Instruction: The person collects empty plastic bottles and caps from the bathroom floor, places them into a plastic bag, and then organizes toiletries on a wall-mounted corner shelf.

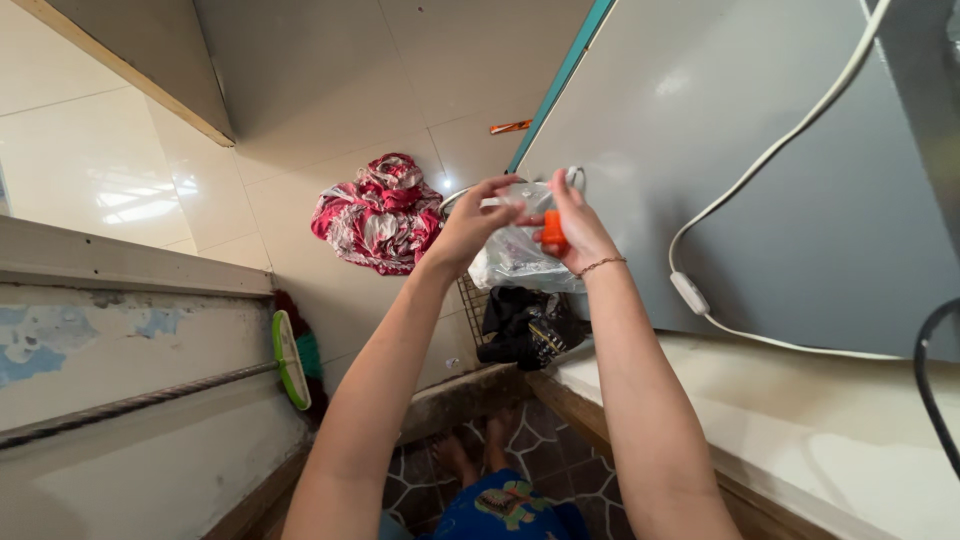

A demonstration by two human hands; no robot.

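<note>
Both hands raised before the grey wall (760, 190), left hand (470, 222) pinching a clear plastic bag (515, 255) at its top, right hand (578, 232) gripping an orange cap (552, 231) against it, red patterned cloth (375, 212) left of the bag, white cord (745, 180) to its right.

white cord (770, 150) cut off, orange object (551, 231) half-hidden

Left hand (468, 225): pinching the clear plastic bag (515, 250)
Right hand (575, 228): gripping an orange cap (551, 230)
Floor: red patterned cloth (378, 213)
</note>
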